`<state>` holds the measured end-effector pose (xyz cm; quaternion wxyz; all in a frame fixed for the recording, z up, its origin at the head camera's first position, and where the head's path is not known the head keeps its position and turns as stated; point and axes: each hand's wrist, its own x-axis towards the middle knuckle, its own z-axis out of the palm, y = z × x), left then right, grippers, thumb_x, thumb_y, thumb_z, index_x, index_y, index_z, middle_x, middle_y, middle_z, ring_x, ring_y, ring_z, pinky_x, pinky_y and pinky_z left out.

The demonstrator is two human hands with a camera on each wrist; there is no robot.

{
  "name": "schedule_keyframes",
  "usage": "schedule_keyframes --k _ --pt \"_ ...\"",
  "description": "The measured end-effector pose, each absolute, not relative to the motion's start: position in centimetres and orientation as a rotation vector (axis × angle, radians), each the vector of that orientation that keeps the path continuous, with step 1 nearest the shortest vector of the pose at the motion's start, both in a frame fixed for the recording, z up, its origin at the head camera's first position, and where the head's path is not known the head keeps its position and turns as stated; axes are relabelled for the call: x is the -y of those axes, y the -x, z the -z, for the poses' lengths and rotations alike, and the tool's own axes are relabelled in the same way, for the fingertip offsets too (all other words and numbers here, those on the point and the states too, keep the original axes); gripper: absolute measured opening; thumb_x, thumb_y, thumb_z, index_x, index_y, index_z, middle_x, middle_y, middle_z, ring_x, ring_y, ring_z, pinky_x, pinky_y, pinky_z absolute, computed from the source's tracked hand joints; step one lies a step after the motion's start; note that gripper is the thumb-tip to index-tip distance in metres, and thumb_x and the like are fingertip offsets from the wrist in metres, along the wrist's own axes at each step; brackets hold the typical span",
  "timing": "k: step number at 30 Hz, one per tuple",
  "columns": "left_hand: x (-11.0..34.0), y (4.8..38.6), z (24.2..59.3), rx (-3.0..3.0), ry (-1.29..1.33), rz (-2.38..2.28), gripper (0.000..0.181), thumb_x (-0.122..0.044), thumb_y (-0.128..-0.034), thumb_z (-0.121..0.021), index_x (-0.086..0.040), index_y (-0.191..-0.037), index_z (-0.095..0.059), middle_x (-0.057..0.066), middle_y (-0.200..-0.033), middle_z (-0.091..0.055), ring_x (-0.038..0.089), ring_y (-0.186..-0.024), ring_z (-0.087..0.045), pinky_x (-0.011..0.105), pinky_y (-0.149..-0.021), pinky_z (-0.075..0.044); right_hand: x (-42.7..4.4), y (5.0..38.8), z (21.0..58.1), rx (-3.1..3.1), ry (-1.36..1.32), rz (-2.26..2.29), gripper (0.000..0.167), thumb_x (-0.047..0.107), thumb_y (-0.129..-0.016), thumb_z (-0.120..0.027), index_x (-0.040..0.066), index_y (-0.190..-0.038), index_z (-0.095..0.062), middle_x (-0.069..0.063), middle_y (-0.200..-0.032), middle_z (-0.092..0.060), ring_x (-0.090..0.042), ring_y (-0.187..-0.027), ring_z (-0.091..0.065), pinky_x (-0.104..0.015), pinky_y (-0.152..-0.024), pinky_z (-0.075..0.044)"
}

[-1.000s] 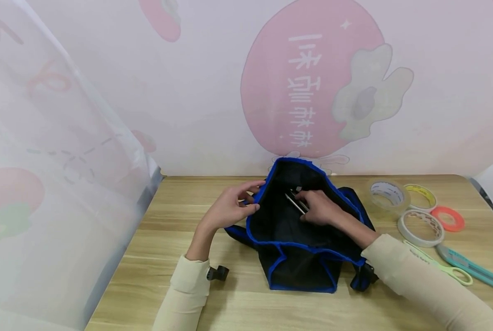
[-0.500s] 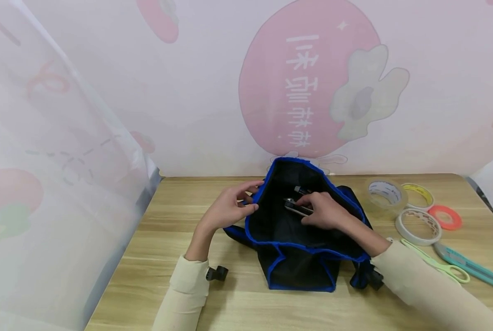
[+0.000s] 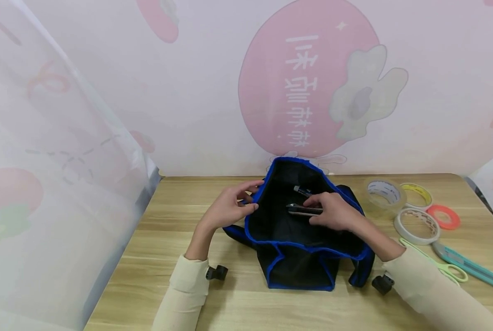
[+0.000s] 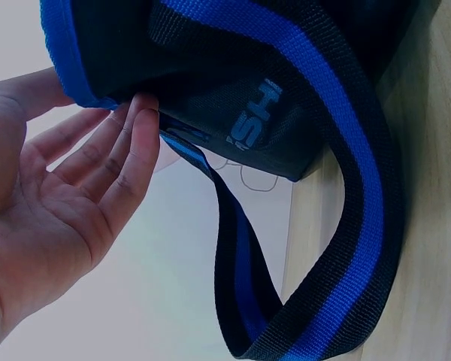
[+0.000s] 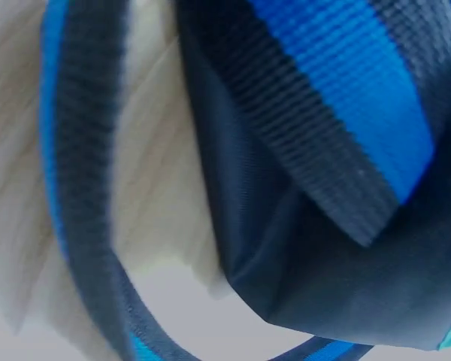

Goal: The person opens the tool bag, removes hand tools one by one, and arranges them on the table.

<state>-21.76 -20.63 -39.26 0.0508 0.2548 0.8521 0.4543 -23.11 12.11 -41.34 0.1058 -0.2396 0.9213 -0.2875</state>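
Note:
A black tool bag (image 3: pixel 302 266) with blue trim stands on the wooden table, its mouth gaping upward. My left hand (image 3: pixel 227 204) holds the bag's left rim, thumb over the edge and fingers along the outside; the left wrist view shows this hand (image 4: pixel 83 165) beside the blue edging. Inside the mouth, my right hand (image 3: pixel 333 211) pinches a slim black-and-silver tool (image 3: pixel 302 210) that looks like a small stapler. Just behind it, a dark stick-like thing with a grey end (image 3: pixel 302 190) lies in the bag, partly hidden. The right hand is out of sight in the right wrist view.
Right of the bag lie clear tape (image 3: pixel 383 193), a yellow-cored roll (image 3: pixel 416 195), a white roll (image 3: pixel 416 226), a red roll (image 3: pixel 444 217), green scissors (image 3: pixel 440 264) and a teal utility knife (image 3: pixel 473 266). A striped strap (image 4: pixel 361 180) loops out on the left.
My right hand has drawn back to the right with the black-and-silver tool, which has turned more level. The grey-ended thing behind it has come into view. My left hand has stayed put.

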Motion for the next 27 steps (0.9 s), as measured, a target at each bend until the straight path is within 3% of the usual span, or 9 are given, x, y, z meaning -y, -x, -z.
schedule_keyframes --k 3,7,16,27 --pt "20.7 21.7 39.3 -2.596 -0.779 -1.380 0.063 -0.005 -0.0984 -0.074 -0.012 -0.158 -0.055 0.017 -0.142 -0.067 0.029 -0.109 -0.073 0.040 -0.092 -0.063 -11.8 23.2 41.9 -2.717 0.712 0.771 0.036 0.011 -0.089 -0.084 0.005 -0.124 -0.076 -0.010 -0.109 -0.076 -0.022 -0.096 -0.069 -0.044 -0.087 -0.057" --pt "20.7 21.8 39.3 -2.606 -0.779 -1.371 0.063 -0.006 -0.0983 -0.074 -0.013 -0.158 -0.055 0.017 -0.142 -0.067 0.028 -0.109 -0.073 0.040 -0.092 -0.063 -11.6 23.2 42.9 -2.727 0.713 0.734 0.036 0.007 -0.085 -0.087 0.006 -0.118 -0.073 -0.006 -0.102 -0.074 -0.019 -0.090 -0.066 -0.040 -0.082 -0.056" --pt "20.6 21.8 39.2 -2.617 -0.800 -1.359 0.062 -0.006 -0.0987 -0.074 -0.014 -0.157 -0.056 0.015 -0.140 -0.068 0.025 -0.106 -0.073 0.036 -0.088 -0.062 -12.2 23.1 42.0 -2.748 0.798 0.812 0.038 0.004 -0.088 -0.081 0.002 -0.126 -0.076 -0.011 -0.109 -0.076 -0.024 -0.098 -0.070 -0.043 -0.085 -0.058" --pt "20.6 21.7 39.2 -2.626 -0.793 -1.366 0.061 -0.006 -0.0981 -0.074 -0.014 -0.156 -0.057 0.014 -0.139 -0.069 0.025 -0.106 -0.073 0.036 -0.089 -0.062 -14.0 20.7 38.8 -2.765 0.880 1.090 0.042 0.002 -0.085 -0.083 0.006 -0.127 -0.075 -0.006 -0.109 -0.076 -0.018 -0.095 -0.069 -0.031 -0.080 -0.056"
